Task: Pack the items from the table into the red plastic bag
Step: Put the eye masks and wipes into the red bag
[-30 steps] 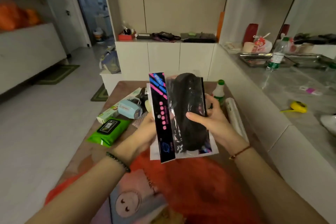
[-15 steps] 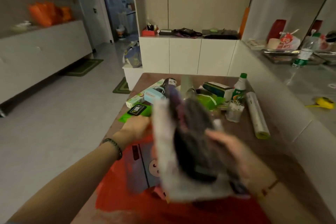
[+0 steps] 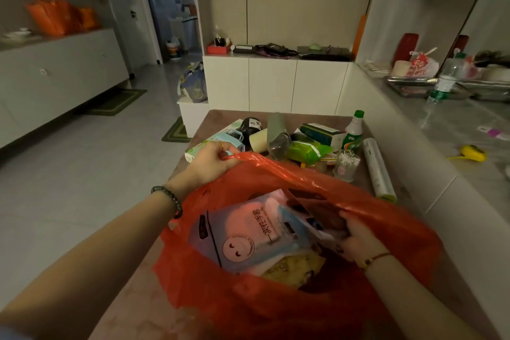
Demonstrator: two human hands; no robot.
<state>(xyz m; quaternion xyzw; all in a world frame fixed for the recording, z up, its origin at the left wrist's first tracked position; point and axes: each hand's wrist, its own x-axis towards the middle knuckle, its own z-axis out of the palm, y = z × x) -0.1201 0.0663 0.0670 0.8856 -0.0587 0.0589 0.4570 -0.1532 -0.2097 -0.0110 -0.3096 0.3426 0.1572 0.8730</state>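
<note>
Our left hand [image 3: 212, 163] pinches the red plastic bag [image 3: 276, 298] rim at 11 o'clock. Our right hand [image 3: 358, 240], inside at 3 o'clock, clasps a clear-wrapped dark packet [image 3: 328, 218] beside the smiley pouch [image 3: 242, 234]

The red plastic bag [image 3: 276, 298] sits open on the table's near end, its rim pulled up. Inside lies a pale packet with a smiley face [image 3: 245, 234]. Behind it, bottles, boxes and a green wipes pack [image 3: 306, 150] crowd the tabletop.
</note>
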